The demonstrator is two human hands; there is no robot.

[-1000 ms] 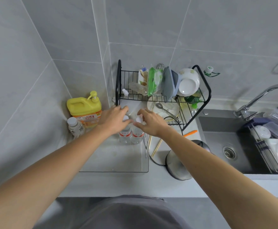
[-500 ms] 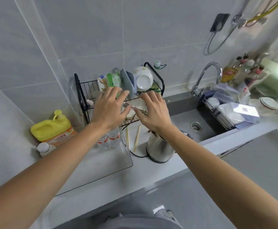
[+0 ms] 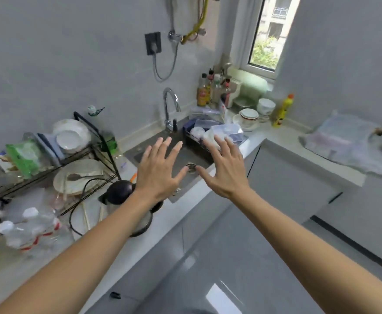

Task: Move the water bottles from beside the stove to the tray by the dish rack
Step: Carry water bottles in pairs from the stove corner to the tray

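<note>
Head view, left hand (image 3: 160, 169) and right hand (image 3: 225, 169) spread, empty, over sink (image 3: 140, 155)

Left of my empty left hand (image 3: 160, 171): clear water bottles (image 3: 28, 232), white caps, red-banded labels; black wire dish rack (image 3: 94, 141); green packet (image 3: 24, 158). Beyond my right hand (image 3: 225, 171): yellow bottle (image 3: 281, 112).

Grey tiled wall (image 3: 72, 53), window (image 3: 269, 32), glossy floor (image 3: 230, 268)

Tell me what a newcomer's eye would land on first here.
Two bare hands, left hand and right hand, spread open and empty above the grey steel sink. At lower left, two clear plastic water bottles with white caps stand by the black wire dish rack.
</note>
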